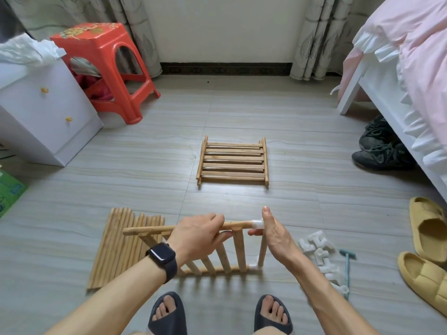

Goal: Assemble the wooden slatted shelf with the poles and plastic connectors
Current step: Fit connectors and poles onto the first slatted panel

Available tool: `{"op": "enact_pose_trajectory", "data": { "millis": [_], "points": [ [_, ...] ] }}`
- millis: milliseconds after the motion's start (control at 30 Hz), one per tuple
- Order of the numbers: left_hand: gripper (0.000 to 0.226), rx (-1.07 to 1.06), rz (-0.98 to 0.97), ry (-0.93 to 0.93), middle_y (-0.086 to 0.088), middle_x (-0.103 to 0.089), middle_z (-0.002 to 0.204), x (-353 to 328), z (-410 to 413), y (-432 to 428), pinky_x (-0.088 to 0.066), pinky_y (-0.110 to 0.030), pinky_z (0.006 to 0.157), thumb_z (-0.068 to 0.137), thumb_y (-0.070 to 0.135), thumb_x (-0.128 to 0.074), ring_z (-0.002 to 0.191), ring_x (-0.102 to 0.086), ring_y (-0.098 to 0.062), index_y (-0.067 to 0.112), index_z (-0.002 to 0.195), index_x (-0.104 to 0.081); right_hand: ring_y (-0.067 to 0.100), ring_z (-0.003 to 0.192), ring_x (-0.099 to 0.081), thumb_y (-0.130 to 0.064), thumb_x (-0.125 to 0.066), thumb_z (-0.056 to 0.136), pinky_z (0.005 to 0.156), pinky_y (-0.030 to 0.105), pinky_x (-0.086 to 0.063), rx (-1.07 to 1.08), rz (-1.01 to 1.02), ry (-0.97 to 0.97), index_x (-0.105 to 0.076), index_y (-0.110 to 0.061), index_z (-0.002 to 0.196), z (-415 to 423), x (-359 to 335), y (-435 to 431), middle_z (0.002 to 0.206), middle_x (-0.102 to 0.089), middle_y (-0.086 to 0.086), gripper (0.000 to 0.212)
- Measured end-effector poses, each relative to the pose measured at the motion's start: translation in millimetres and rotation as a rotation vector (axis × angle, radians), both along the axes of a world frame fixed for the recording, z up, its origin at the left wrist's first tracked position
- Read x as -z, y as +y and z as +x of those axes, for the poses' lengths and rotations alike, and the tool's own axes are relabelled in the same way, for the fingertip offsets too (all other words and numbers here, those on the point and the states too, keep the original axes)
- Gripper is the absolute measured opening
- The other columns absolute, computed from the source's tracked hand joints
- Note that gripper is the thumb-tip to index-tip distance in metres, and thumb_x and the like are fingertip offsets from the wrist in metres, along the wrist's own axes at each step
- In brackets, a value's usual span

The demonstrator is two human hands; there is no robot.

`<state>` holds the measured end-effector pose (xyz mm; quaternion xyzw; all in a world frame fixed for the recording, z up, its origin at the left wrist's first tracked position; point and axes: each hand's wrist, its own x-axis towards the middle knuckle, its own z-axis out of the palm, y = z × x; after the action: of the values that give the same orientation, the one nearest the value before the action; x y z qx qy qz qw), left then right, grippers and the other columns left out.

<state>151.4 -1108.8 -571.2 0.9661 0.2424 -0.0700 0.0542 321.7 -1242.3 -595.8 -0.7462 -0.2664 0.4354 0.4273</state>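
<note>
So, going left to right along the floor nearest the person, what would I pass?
Bundle of wooden poles → left hand gripping the slatted shelf's rail → white connector held by the right hand → pile of white connectors → teal T-shaped tool → yellow slippers.

Your shelf (150, 230) and near-left poles (116, 247): bare matt wood; near-right connectors (314, 247): smooth white plastic; far-left stool (96, 42): glossy red plastic; floor (145, 165): smooth tile, slight sheen.

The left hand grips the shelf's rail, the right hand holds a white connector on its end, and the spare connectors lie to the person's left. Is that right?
Not quite: the head view shows the spare connectors on the person's right; the rest holds.
</note>
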Motion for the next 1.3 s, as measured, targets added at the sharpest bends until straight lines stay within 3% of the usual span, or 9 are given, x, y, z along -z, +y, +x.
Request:
{"op": "enact_pose_trajectory", "data": {
  "millis": [133, 333, 533, 667, 767, 833, 900, 1100, 1300],
  "points": [
    [0.047, 0.079, 0.046, -0.051, 0.010, -0.034, 0.075, 11.4, 0.0, 2.1, -0.042, -0.029, 0.053, 0.098, 0.063, -0.017, 0.059, -0.042, -0.014, 0.022, 0.100, -0.040, -0.002, 0.096, -0.060, -0.061, -0.020, 0.101, 0.076, 0.011, -0.031, 0.006, 0.011, -0.047, -0.064, -0.019, 0.108, -1.8, 4.1, 1.4, 0.095, -0.074, 0.001, 0.062],
    [0.039, 0.180, 0.136, -0.145, 0.010, -0.028, 0.071, 26.7, 5.0, 7.4, -0.016, -0.024, 0.042, 0.103, 0.059, -0.019, 0.046, -0.024, -0.007, 0.024, 0.089, -0.031, 0.018, 0.088, -0.060, -0.061, -0.022, 0.101, 0.077, 0.026, -0.039, -0.076, 0.036, -0.117, -0.060, -0.006, 0.091, 5.0, 9.2, 2.1, 0.087, -0.068, 0.007, 0.068],
    [0.037, 0.275, 0.133, -0.307, 0.011, -0.035, 0.073, 19.6, -6.8, 31.3, -0.029, -0.024, 0.044, 0.105, 0.054, -0.031, 0.050, -0.032, -0.009, 0.022, 0.089, -0.041, 0.006, 0.083, -0.060, -0.087, -0.031, 0.081, 0.078, 0.025, -0.041, -0.225, 0.072, -0.071, -0.059, -0.016, 0.097, -5.4, -3.6, -4.8, 0.086, -0.066, -0.001, 0.078],
    [0.043, 0.376, 0.210, -0.466, 0.004, -0.048, 0.082, -18.6, 4.4, 60.1, -0.035, -0.026, 0.060, 0.104, 0.053, -0.032, 0.066, -0.041, -0.013, 0.018, 0.092, -0.053, 0.011, 0.086, -0.063, -0.065, -0.076, 0.068, 0.077, 0.029, -0.050, -0.251, 0.304, 0.083, -0.063, -0.035, 0.100, 12.3, -26.2, -5.2, 0.089, -0.066, 0.001, 0.046],
    [0.041, 0.315, 0.203, -0.535, 0.000, -0.053, 0.090, -29.7, -4.8, 81.9, -0.040, -0.029, 0.068, 0.100, 0.054, -0.044, 0.077, -0.049, -0.018, 0.017, 0.095, -0.062, 0.002, 0.089, -0.061, -0.056, -0.068, 0.086, 0.075, 0.021, -0.045, -0.282, 0.271, -0.297, -0.059, -0.047, 0.094, 24.5, -24.2, 7.0, 0.092, -0.065, -0.021, 0.016],
    [0.030, 0.256, 0.225, -0.489, 0.000, -0.054, 0.092, -19.8, -15.5, 90.7, -0.041, -0.030, 0.068, 0.096, 0.049, -0.049, 0.078, -0.053, -0.019, 0.022, 0.097, -0.063, 0.002, 0.077, -0.052, -0.059, -0.051, 0.094, 0.067, 0.021, -0.036, -0.362, 0.247, -0.685, -0.049, -0.046, 0.081, 23.5, -7.1, 13.3, 0.079, -0.056, -0.023, 0.019],
    [0.017, 0.196, 0.178, -0.407, 0.000, -0.057, 0.094, -6.6, -23.4, 93.1, -0.044, -0.030, 0.064, 0.090, 0.037, -0.051, 0.079, -0.058, -0.021, 0.025, 0.100, -0.060, 0.002, 0.070, -0.043, -0.061, -0.045, 0.095, 0.062, 0.026, -0.036, -0.448, 0.256, -0.841, -0.045, -0.035, 0.081, 10.4, 15.1, 19.3, 0.074, -0.047, -0.021, 0.029],
    [0.023, -0.009, -0.016, 0.073, 0.009, -0.057, 0.127, 39.6, -53.9, 91.0, -0.050, -0.030, 0.085, 0.098, 0.029, -0.061, 0.110, -0.054, -0.013, 0.036, 0.120, -0.064, 0.009, 0.081, -0.052, -0.073, -0.043, 0.085, 0.064, 0.028, -0.037, -0.613, 0.115, -0.812, -0.059, -0.029, 0.094, -41.5, 80.1, 17.6, 0.086, -0.056, -0.011, 0.047],
    [0.063, -0.332, -0.229, 0.124, 0.008, -0.053, 0.137, 101.3, -77.3, 76.4, -0.054, -0.033, 0.090, 0.094, -0.003, -0.045, 0.116, -0.057, -0.017, 0.038, 0.142, -0.043, 0.020, 0.108, -0.047, -0.027, -0.053, 0.099, 0.088, 0.032, -0.042, -0.737, -0.033, -0.650, -0.057, -0.025, 0.119, -70.3, 152.4, 32.1, 0.112, -0.052, -0.002, 0.020]
  ]
}}
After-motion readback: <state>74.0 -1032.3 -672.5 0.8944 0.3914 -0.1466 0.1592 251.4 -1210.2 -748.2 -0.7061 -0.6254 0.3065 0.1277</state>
